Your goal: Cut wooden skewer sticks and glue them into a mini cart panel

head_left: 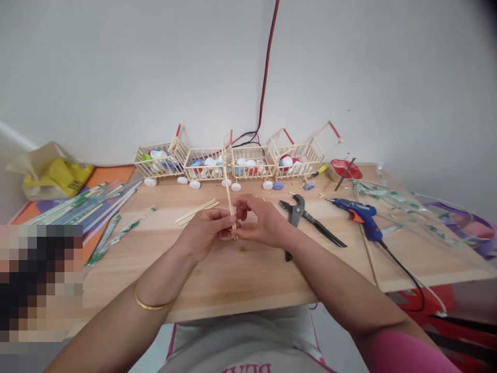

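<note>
Thin wooden sticks (228,192) stand nearly upright between my hands, in front of the small carts. My left hand (205,230) pinches them near the lower end with thumb and fingers. From the other side my right hand (259,223) has its fingers curled against the same sticks. Below the fingers a short row of stick ends (229,238) shows, partly hidden by my hands. A loose bundle of sticks (197,212) lies on the table just beyond my left hand. Past my right hand rest cutting pliers (297,210) with dark handles.
Several stick-built miniature shopping carts (250,160) holding bottle caps line the wall. A blue glue gun (363,215) with its cable lies right, near a red dish (347,169). Wrapped chopsticks (116,235) and a yellow bag (58,178) occupy the left. A pixelated patch covers the lower left.
</note>
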